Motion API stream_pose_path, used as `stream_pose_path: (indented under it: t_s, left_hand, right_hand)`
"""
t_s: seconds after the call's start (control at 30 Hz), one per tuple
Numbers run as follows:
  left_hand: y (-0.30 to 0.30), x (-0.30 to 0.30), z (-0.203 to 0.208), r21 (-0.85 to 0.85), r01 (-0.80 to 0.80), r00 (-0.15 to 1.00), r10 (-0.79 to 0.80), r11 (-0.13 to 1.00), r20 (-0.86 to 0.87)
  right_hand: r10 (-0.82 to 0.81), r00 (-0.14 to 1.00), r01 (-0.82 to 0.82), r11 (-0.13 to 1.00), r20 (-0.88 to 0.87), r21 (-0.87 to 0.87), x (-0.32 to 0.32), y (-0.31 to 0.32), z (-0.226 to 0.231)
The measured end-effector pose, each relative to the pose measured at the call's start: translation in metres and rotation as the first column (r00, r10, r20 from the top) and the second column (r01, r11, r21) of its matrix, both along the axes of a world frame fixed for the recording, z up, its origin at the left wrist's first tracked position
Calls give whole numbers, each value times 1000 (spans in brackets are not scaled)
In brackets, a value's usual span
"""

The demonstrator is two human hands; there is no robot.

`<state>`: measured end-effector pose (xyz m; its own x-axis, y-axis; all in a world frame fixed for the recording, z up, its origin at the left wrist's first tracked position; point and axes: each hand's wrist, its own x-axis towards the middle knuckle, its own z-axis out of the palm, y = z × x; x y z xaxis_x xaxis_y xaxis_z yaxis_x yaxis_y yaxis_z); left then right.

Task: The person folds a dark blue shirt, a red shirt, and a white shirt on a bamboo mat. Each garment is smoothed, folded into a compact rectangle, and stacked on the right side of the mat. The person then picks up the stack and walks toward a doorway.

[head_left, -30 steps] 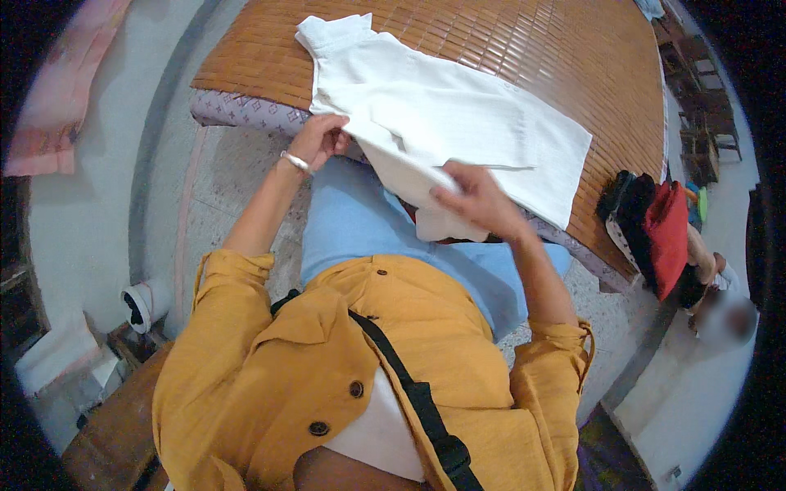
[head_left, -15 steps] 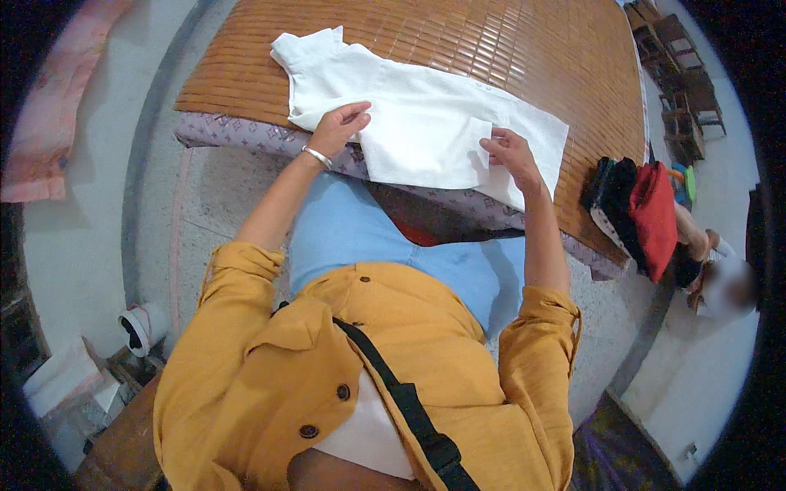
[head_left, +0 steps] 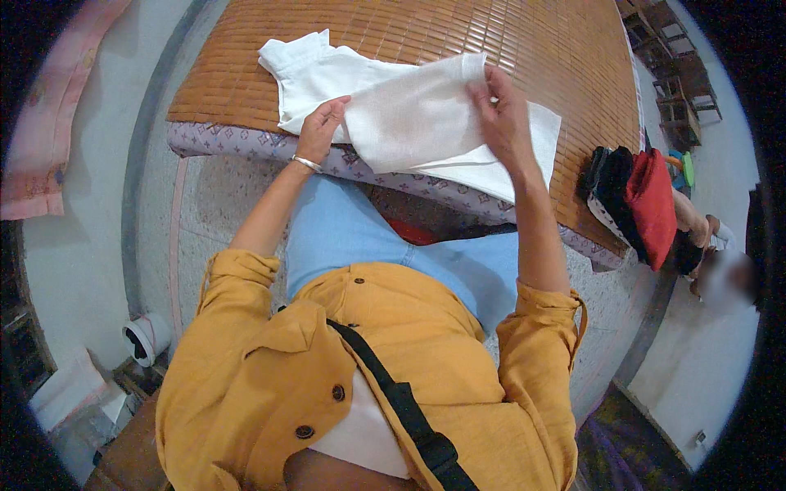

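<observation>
A white shirt [head_left: 409, 114] lies partly folded near the front edge of the bed, its collar end toward the far left. My left hand [head_left: 323, 124] pinches the near layer of the shirt beside the collar end. My right hand [head_left: 501, 106] grips the sleeve or hem end of that same layer and holds it raised over the rest. The lifted layer stretches between both hands, and the lower layer of the shirt shows flat to the right of my right wrist.
A brown slatted mat [head_left: 573, 41] covers the bed, over a patterned lilac sheet [head_left: 246, 143]. Folded clothes, black ones [head_left: 610, 184] and a red one [head_left: 652, 209], are piled at the right edge. Another person [head_left: 708, 254] is beyond the pile. Wooden chairs [head_left: 675, 82] stand at the far right.
My right hand has moved up and away from me, lifting the near layer of the shirt over the part beneath. My left hand stays near the same place on the cloth.
</observation>
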<state>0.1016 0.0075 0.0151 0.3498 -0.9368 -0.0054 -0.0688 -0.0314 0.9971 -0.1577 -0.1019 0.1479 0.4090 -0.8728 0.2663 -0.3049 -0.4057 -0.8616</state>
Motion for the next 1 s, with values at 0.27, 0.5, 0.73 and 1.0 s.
stream_pose_path:
  t_s: [0.27,0.5,0.73,1.0]
  left_hand:
    - [0,-1,2,-70,159,785,-83,985,614]
    - [17,-29,20,119,360,383,-263,925,886]
    - [33,-49,11,175,431,392,-358,885,847]
    - [49,3,-24,-84,-447,818,445,891,365]
  right_hand:
    - [-221,836,216,974,-502,-70,-81,-62,-121]
    - [-416,718,292,908,-558,-301,-51,-28,-108]
    - [-236,685,-103,905,-689,-413,-23,2,-130]
    - [-231,709,-61,921,-666,-384,5,7,-132]
